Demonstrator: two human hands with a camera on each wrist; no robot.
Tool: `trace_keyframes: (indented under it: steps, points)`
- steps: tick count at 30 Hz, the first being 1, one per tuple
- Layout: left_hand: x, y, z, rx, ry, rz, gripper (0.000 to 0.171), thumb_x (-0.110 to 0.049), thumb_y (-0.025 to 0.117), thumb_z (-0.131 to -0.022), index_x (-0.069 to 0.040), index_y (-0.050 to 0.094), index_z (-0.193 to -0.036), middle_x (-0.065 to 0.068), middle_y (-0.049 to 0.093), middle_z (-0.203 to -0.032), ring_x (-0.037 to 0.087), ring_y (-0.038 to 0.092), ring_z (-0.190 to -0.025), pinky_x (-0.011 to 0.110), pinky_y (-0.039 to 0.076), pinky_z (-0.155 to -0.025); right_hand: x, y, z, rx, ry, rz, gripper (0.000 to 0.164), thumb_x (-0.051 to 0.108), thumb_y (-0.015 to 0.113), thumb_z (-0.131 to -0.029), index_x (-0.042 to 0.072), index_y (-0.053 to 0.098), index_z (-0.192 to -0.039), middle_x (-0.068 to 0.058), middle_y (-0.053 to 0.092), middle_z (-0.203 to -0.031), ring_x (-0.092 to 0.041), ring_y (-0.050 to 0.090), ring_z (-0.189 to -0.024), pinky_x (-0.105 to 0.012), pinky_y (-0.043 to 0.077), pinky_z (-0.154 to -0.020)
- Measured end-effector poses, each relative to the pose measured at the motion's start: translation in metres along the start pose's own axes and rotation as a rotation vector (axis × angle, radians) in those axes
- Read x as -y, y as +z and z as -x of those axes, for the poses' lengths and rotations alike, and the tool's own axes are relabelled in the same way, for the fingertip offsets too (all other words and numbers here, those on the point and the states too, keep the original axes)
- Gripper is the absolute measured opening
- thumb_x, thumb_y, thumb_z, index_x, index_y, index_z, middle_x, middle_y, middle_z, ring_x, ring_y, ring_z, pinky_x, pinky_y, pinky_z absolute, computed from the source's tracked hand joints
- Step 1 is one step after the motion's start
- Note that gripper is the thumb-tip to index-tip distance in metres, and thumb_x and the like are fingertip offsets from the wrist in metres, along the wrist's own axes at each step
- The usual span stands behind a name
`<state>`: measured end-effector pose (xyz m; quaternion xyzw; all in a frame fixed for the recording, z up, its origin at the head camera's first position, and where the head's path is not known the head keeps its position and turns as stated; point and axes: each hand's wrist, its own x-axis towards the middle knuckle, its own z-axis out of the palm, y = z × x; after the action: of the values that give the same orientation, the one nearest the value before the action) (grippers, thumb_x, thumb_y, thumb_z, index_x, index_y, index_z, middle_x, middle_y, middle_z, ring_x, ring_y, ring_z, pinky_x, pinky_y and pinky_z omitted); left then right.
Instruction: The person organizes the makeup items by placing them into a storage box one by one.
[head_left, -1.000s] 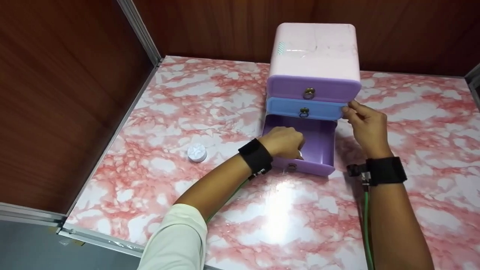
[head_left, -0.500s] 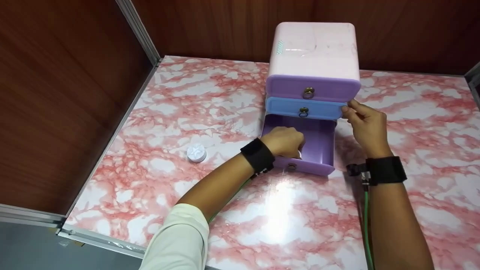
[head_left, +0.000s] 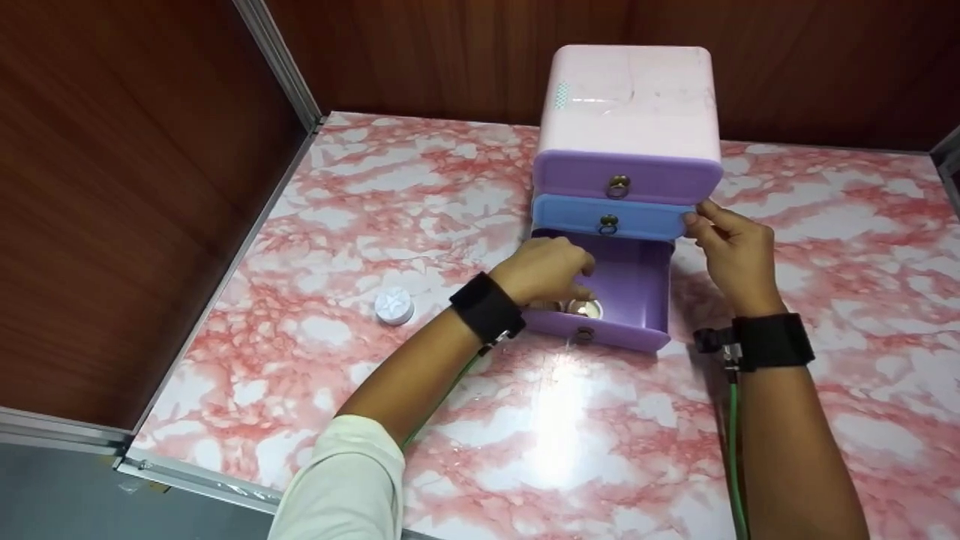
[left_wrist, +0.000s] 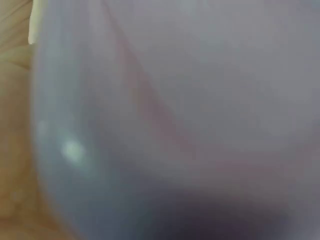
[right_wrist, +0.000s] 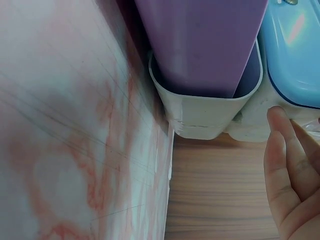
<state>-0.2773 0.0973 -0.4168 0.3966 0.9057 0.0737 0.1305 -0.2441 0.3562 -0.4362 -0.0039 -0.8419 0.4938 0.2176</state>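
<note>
A pink drawer cabinet (head_left: 630, 101) stands at the back, its bottom purple drawer (head_left: 634, 289) pulled out. My left hand (head_left: 544, 270) hovers in that drawer with thumb and fingers apart. Just under its fingertips lies a round piece (head_left: 586, 308) with a pale rim and a shiny golden-brown face. A second brownish round piece (head_left: 545, 305) shows partly beside it, below the hand. My right hand (head_left: 739, 255) rests its fingertips at the right edge of the blue middle drawer (head_left: 607, 217). In the left wrist view a blurred pale surface (left_wrist: 200, 100) hides most of the work.
A round white piece with a star on top (head_left: 394, 305) sits on the red-and-white marbled table (head_left: 337, 390), left of the cabinet. The purple top drawer (head_left: 577, 176) is closed. Brown wood panels (head_left: 435, 67) border the table at the back and left.
My left hand's fingers have spread and drawn back up and left, uncovering the round pieces in the drawer. The right hand has stayed at the blue drawer's edge.
</note>
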Motion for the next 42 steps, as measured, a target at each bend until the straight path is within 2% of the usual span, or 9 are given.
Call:
trace_keyframes:
  steps: [6, 14, 20, 26, 29, 38, 42]
  points:
    - [0.007, -0.004, 0.017, -0.065, 0.032, 0.036, 0.039, -0.046, 0.066, -0.092, -0.017, 0.070, -0.118, -0.001, 0.070, -0.109, 0.015, 0.064, -0.093, 0.033, 0.050, -0.077, -0.012, 0.002, -0.004, -0.007, -0.005, -0.004, 0.034, 0.027, 0.067, -0.093, 0.015, 0.064, -0.125, -0.015, 0.067, -0.113, 0.000, 0.065, -0.079, -0.015, 0.049, -0.071]
    - [0.016, -0.017, 0.047, -0.219, 0.076, 0.017, 0.025, -0.042, 0.065, -0.093, -0.019, 0.071, -0.099, -0.008, 0.063, -0.084, 0.009, 0.057, -0.072, 0.029, 0.047, -0.063, -0.011, 0.003, -0.002, -0.028, -0.030, -0.015, 0.031, 0.025, 0.068, -0.093, 0.015, 0.066, -0.122, -0.014, 0.068, -0.111, -0.005, 0.064, -0.075, -0.016, 0.049, -0.068]
    - [0.023, -0.021, 0.071, -0.310, 0.111, 0.052, 0.024, -0.038, 0.067, -0.093, -0.016, 0.073, -0.103, -0.005, 0.067, -0.088, 0.010, 0.060, -0.076, 0.029, 0.048, -0.067, -0.012, 0.005, -0.003, -0.027, -0.047, -0.021, 0.030, 0.023, 0.068, -0.094, 0.015, 0.066, -0.123, -0.014, 0.069, -0.109, -0.005, 0.064, -0.073, -0.016, 0.048, -0.068]
    - [0.029, -0.025, 0.086, -0.305, 0.064, 0.057, 0.031, -0.041, 0.064, -0.094, -0.017, 0.073, -0.110, -0.004, 0.070, -0.100, 0.010, 0.062, -0.084, 0.028, 0.049, -0.070, -0.012, 0.006, -0.002, -0.047, -0.050, -0.022, 0.028, 0.020, 0.067, -0.094, 0.013, 0.067, -0.122, -0.007, 0.073, -0.096, -0.006, 0.065, -0.074, -0.015, 0.049, -0.068]
    - [0.037, -0.026, 0.093, -0.294, 0.032, 0.047, 0.033, -0.044, 0.062, -0.095, -0.017, 0.072, -0.111, -0.003, 0.070, -0.101, 0.010, 0.062, -0.085, 0.029, 0.049, -0.070, -0.009, 0.006, -0.001, -0.047, -0.060, -0.007, 0.029, 0.020, 0.066, -0.094, 0.013, 0.067, -0.122, -0.009, 0.073, -0.095, -0.005, 0.065, -0.075, -0.015, 0.049, -0.069]
    - [0.074, -0.025, 0.122, -0.357, -0.072, 0.111, 0.033, -0.041, 0.065, -0.094, -0.014, 0.072, -0.111, 0.000, 0.070, -0.101, 0.015, 0.064, -0.089, 0.032, 0.051, -0.073, -0.011, 0.007, -0.002, -0.046, -0.049, -0.016, 0.029, 0.020, 0.067, -0.094, 0.013, 0.065, -0.123, -0.018, 0.070, -0.104, -0.003, 0.064, -0.076, -0.015, 0.050, -0.071]
    - [0.091, -0.023, 0.137, -0.356, -0.138, 0.132, 0.033, -0.041, 0.065, -0.093, -0.014, 0.072, -0.112, 0.002, 0.070, -0.100, 0.016, 0.063, -0.089, 0.034, 0.050, -0.073, 0.001, 0.005, 0.004, -0.047, -0.071, -0.020, 0.029, 0.018, 0.066, -0.094, 0.010, 0.065, -0.123, -0.018, 0.070, -0.101, -0.002, 0.064, -0.074, -0.015, 0.049, -0.070]
